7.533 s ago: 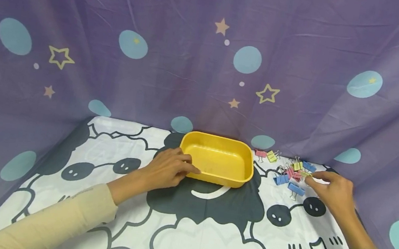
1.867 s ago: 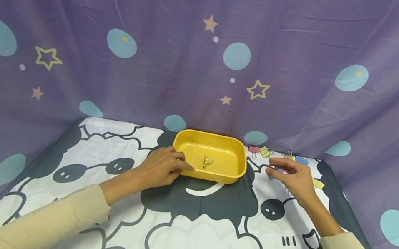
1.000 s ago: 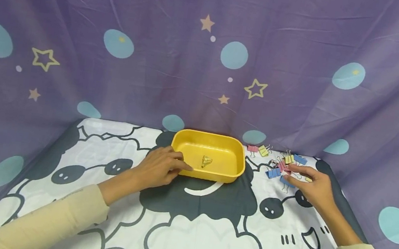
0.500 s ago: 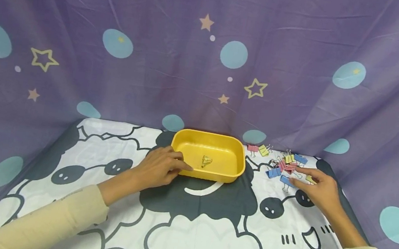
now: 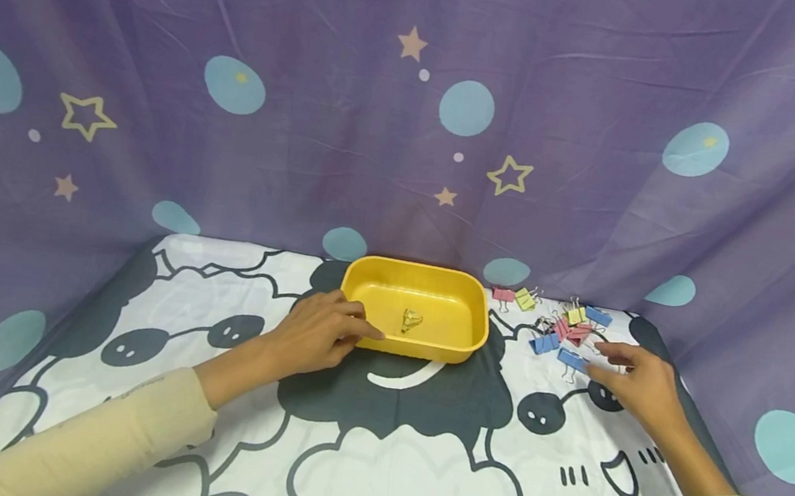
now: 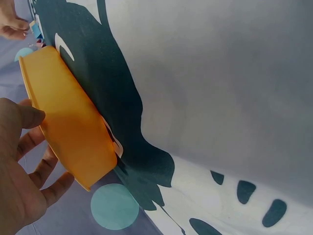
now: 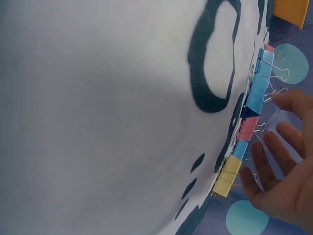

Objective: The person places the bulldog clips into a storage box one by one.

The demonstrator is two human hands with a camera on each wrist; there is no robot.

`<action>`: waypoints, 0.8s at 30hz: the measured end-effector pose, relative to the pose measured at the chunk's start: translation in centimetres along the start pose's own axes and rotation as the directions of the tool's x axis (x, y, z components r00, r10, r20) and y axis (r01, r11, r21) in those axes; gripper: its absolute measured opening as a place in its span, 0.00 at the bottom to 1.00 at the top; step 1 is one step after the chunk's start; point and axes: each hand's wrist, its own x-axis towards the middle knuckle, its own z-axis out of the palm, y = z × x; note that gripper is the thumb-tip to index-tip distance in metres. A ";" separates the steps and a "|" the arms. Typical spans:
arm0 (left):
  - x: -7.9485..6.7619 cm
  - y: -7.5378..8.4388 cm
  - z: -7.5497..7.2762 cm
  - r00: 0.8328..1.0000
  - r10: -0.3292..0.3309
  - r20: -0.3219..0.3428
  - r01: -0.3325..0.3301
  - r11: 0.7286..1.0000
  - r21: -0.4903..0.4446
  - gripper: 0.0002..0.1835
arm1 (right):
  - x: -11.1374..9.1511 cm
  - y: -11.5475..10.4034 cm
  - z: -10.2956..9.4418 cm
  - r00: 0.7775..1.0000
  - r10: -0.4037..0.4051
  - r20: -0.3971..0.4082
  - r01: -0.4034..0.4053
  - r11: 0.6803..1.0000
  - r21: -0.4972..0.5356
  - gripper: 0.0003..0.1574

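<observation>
My left hand grips the near-left rim of a yellow plastic tray; in the left wrist view its thumb lies on the outer wall. A small yellow binder clip lies inside the tray. To the right, my right hand hovers beside a loose pile of binder clips, its fingers bent loosely and apart with nothing between them. Nearest its fingertips are a blue clip and pink clips. A yellow clip sits right at the fingers in the right wrist view.
Between tray and pile lie a pink clip and a yellow clip. More blue clips are at the back of the pile. A purple curtain rises behind the cloth-covered table.
The yellow clip has come to lie in the tray. My right hand has gone back rightward to the pile and shifted slightly right from the pink clips. My left hand has kept its hold.
</observation>
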 end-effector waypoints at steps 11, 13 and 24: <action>0.0 0.0 0.1 1.000 0.000 0.004 0.000 1.000 0.004 0.23 | 0.1 -0.1 0.0 0.988 0.040 0.151 -0.033 0.998 -0.046 0.32; 0.0 0.0 0.1 1.000 0.001 0.003 -0.001 1.000 0.003 0.23 | 0.1 -0.1 0.1 0.986 0.026 0.162 -0.017 0.998 -0.061 0.30; 0.1 0.0 -0.1 1.000 0.001 0.004 -0.001 1.000 0.004 0.24 | 1.0 -0.3 0.8 0.981 0.003 0.194 0.024 0.991 -0.133 0.27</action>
